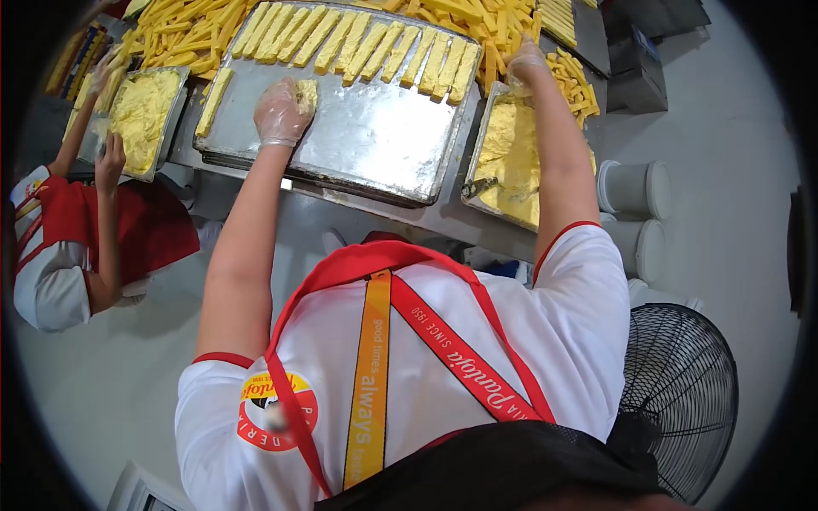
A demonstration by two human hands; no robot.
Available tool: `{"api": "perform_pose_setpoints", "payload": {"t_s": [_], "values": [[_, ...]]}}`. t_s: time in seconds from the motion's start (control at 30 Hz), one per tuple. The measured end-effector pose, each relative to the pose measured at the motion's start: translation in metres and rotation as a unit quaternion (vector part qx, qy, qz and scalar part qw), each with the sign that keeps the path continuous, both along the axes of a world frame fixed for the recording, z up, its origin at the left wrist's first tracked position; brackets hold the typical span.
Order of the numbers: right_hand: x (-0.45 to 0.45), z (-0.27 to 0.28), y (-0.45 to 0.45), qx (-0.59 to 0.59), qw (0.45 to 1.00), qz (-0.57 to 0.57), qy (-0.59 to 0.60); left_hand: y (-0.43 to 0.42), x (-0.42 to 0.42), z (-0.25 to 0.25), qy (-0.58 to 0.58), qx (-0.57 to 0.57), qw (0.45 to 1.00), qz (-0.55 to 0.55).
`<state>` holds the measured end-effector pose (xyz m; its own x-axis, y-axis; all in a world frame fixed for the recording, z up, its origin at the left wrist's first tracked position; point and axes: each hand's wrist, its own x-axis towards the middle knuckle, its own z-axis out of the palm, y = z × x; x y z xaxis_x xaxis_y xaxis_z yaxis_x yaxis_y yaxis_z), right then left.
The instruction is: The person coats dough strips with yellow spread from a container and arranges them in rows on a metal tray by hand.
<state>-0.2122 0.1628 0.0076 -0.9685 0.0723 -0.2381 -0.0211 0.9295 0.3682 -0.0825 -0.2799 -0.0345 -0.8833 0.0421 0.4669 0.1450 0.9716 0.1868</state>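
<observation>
My left hand (285,112), in a clear plastic glove, is closed around a lump of yellow paste (306,95) above the metal tray (375,145). Along the tray's far side lies a row of yellow sticks with a rough coating (349,43), and one more coated stick (213,102) lies at its left edge. My right hand (527,66), also gloved, reaches into the pile of plain yellow sticks (503,25) at the back right. Its fingertips are partly hidden among the sticks, so its grip is unclear. Below my right forearm sits a tray of yellow paste (507,153).
At the left, a co-worker in a red apron (141,217) works by another paste tray (145,115). More sticks (183,34) are heaped at the back left. White buckets (639,192) stand on the floor at right, near a black fan (677,392).
</observation>
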Motion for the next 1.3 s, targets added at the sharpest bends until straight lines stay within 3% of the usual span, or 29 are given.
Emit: {"api": "perform_pose_setpoints", "payload": {"t_s": [0.03, 0.13, 0.2, 0.23, 0.3, 0.33, 0.37, 0.4, 0.5, 0.53, 0.73, 0.77, 0.87, 0.97, 1.03, 1.13, 1.2, 1.27, 1.3], "values": [[0.0, -0.004, 0.01, -0.105, 0.99, -0.049, 0.085, 0.0, -0.001, 0.0, 0.008, -0.005, 1.0, -0.003], [0.01, 0.037, 0.019, -0.281, 0.933, -0.143, 0.175, 0.003, 0.0, -0.001, 0.021, 0.026, 0.999, 0.007], [0.027, 0.072, 0.026, -0.331, 0.909, -0.108, 0.229, 0.004, -0.001, -0.001, 0.001, 0.021, 1.0, 0.016], [0.041, 0.086, 0.029, -0.285, 0.928, -0.045, 0.236, 0.003, -0.001, -0.001, -0.01, 0.017, 1.0, 0.018], [0.069, 0.089, 0.03, -0.441, 0.874, -0.046, 0.198, 0.002, -0.002, -0.002, -0.009, 0.012, 1.0, 0.016], [0.082, 0.079, 0.021, -0.622, 0.762, -0.106, 0.146, 0.002, -0.002, -0.002, -0.008, 0.011, 1.0, 0.014], [0.094, 0.071, 0.015, -0.771, 0.61, -0.158, 0.089, 0.003, -0.002, -0.002, -0.009, 0.016, 1.0, 0.013], [0.112, 0.067, 0.013, -0.632, 0.774, -0.023, 0.044, 0.003, -0.002, -0.001, -0.009, 0.021, 1.0, 0.013], [0.134, 0.043, -0.004, -0.463, 0.877, 0.125, -0.002, 0.003, -0.004, -0.002, 0.018, 0.025, 0.999, 0.006], [0.142, 0.05, -0.008, -0.323, 0.919, 0.225, 0.024, 0.003, -0.004, -0.003, 0.031, 0.024, 0.999, 0.003], [0.103, 0.061, 0.005, -0.546, 0.831, 0.078, 0.066, 0.002, -0.005, -0.001, 0.022, -0.011, 1.0, 0.002], [0.089, 0.071, 0.006, -0.533, 0.843, 0.037, 0.059, 0.002, -0.006, -0.002, 0.025, -0.011, 1.0, 0.005], [0.045, 0.075, 0.003, -0.42, 0.903, 0.054, 0.069, 0.001, -0.007, -0.007, 0.021, -0.015, 0.999, 0.019], [0.016, 0.058, -0.023, -0.203, 0.977, 0.023, -0.063, -0.001, -0.009, -0.011, 0.009, -0.025, 0.999, 0.035], [-0.017, -0.007, -0.008, -0.3, 0.953, -0.026, -0.039, 0.001, -0.009, -0.008, 0.005, -0.023, 0.999, 0.047], [-0.018, -0.007, -0.009, -0.375, 0.922, -0.089, -0.041, 0.0, -0.008, -0.006, 0.016, -0.009, 1.0, 0.025], [-0.003, 0.027, -0.007, -0.271, 0.96, -0.063, -0.019, 0.0, -0.008, -0.008, 0.018, -0.013, 0.999, 0.029], [-0.007, 0.016, 0.025, -0.196, 0.976, -0.026, 0.095, 0.002, -0.008, -0.007, 0.016, -0.013, 0.999, 0.032], [-0.017, 0.024, 0.041, -0.152, 0.987, -0.006, 0.06, 0.004, -0.007, -0.002, 0.013, -0.011, 0.999, 0.036]]}}
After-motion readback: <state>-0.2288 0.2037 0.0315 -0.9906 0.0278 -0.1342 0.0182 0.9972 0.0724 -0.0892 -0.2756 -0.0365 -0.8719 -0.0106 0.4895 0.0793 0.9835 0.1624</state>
